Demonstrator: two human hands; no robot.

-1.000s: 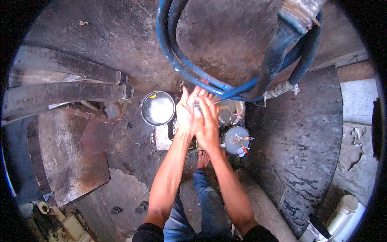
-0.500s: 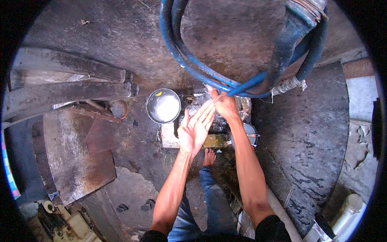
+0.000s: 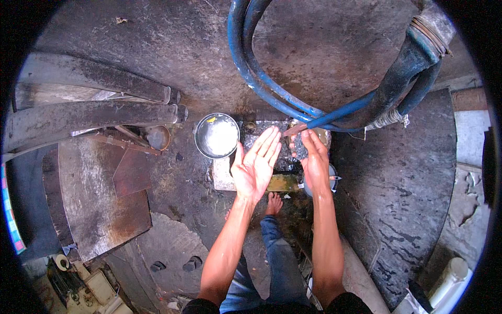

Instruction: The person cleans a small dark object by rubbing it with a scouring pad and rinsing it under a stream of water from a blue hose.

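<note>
Two bare hands, both mine, are hovering well apart above a wet-looking work spot on a dark floor [image 3: 178, 201]. My left hand [image 3: 251, 171] is turning its palm toward the camera, its fingers [image 3: 267, 145] reaching straight and open, set close side by side with the thumb standing away. My right hand [image 3: 317, 165] is gripping a dark grey, rough-looking lump [image 3: 300, 148], its fingers curling around it just below the brownish tip [image 3: 295, 130] of a blue hose [image 3: 342, 108].

Palms that were pressing together one second ago, dark material between them, are now facing upward separately. Since half a second ago, my right hand is sitting lower and farther right, away from its spot at the hose's tip, and the lump is showing plainly after being out of sight. My left palm is keeping much the same open pose.

To the upper left of that palm, a round metal bowl [image 3: 217, 137] is gleaming, a yellow spot showing near its rim. A pale block [image 3: 224, 177] is lying just below the bowl. Behind my right wrist, a round container [image 3: 308, 188] is standing mostly hidden, its contents hard to make out. Below, between my forearms, a bare foot [image 3: 273, 205] is resting on the floor.
</note>
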